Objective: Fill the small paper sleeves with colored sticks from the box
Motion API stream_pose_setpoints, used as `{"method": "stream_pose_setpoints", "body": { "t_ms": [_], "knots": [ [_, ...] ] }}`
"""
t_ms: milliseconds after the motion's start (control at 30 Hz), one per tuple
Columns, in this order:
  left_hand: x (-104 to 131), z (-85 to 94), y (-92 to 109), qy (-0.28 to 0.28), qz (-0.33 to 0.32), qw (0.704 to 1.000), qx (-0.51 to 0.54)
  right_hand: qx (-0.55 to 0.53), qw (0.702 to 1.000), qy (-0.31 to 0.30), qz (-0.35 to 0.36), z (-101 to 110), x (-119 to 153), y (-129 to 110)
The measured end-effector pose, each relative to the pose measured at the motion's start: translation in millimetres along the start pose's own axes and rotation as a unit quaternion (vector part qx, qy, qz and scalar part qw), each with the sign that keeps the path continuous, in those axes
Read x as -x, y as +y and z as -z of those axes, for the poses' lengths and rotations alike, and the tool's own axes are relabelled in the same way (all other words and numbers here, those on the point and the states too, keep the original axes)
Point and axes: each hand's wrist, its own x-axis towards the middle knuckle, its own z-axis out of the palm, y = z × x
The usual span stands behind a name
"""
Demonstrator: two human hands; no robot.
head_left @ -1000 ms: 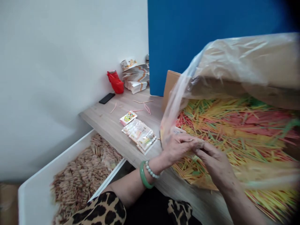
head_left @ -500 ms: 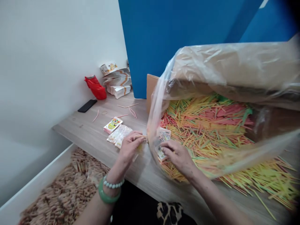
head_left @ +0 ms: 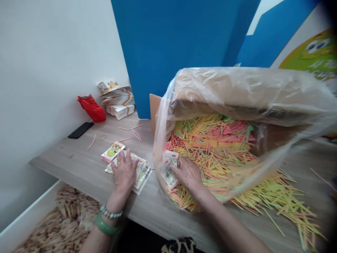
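Fingers spread, my left hand (head_left: 124, 175) lies flat on a row of small clear packets (head_left: 142, 175) on the table. A stack of printed cards (head_left: 113, 151) with a cartoon picture sits just beyond its fingertips. My right hand (head_left: 190, 174) is at the mouth of a clear plastic bag, its thumb over a printed packet (head_left: 170, 175) and its fingers bent at the packet's right edge. That packet lies on a heap of thin coloured sticks (head_left: 218, 147), yellow, pink, orange and green. The undersides of the right fingers are hidden.
A carton lined with the plastic bag (head_left: 247, 82) lies open toward me, sticks spilling onto the table (head_left: 86, 160). At the back left are a phone (head_left: 80, 130), a red wrapped item (head_left: 92, 108) and stacked flat boxes (head_left: 118, 102). A bin (head_left: 65, 214) of brownish pieces stands below left.
My left hand has moved left and down onto the packets and spread its fingers; a packet it held now lies on the row. My right hand remains at the printed packet. The view has shifted right.
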Motion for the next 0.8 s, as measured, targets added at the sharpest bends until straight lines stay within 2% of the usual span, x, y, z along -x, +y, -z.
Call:
{"method": "stream_pose_setpoints", "body": {
  "t_ms": [100, 167, 233, 300, 367, 467, 567, 633, 667, 700, 767, 800],
  "knots": [
    [-1, 5.9, -3, 0.112, -0.053, 0.991, 0.043, 0.002, 1.0, 0.01, 0.012, -1, 4, 3],
    [1, 14.5, 6, 0.166, -0.089, 0.979, 0.085, -0.008, 1.0, 0.0, 0.023, -3, 5, 3],
    [7, 25.0, 23, 0.19, -0.124, 0.965, 0.131, -0.034, 0.999, -0.006, 0.022, -4, 3, 3],
    [17, 34.2, 46, 0.187, -0.158, 0.95, 0.194, -0.062, 0.998, -0.008, 0.008, -3, 2, 6],
    [29, 39.0, 71, 0.152, -0.187, 0.929, 0.28, -0.082, 0.996, -0.004, -0.016, 1, 2, 13],
    [40, 35.9, 106, 0.057, -0.195, 0.891, 0.407, -0.112, 0.993, 0.017, -0.038, 9, 3, 33],
    [35, 25.7, 133, -0.012, -0.131, 0.862, 0.49, -0.194, 0.977, 0.084, -0.023, 14, 2, 57],
    [27, 19.5, 146, -0.05, -0.06, 0.837, 0.542, -0.318, 0.94, 0.12, -0.017, 14, 3, 66],
    [23, 17.1, 152, -0.081, -0.024, 0.812, 0.577, -0.392, 0.912, 0.12, -0.016, 12, 4, 69],
    [19, 15.4, 157, -0.126, 0.008, 0.776, 0.619, -0.459, 0.882, 0.106, -0.013, 11, 5, 69],
    [13, 13.6, 164, -0.229, 0.06, 0.672, 0.702, -0.535, 0.843, 0.049, 0.013, 12, 5, 69],
    [11, 13.3, 167, -0.266, 0.082, 0.62, 0.734, -0.536, 0.843, 0.019, 0.039, 14, 3, 69]
  ]
}}
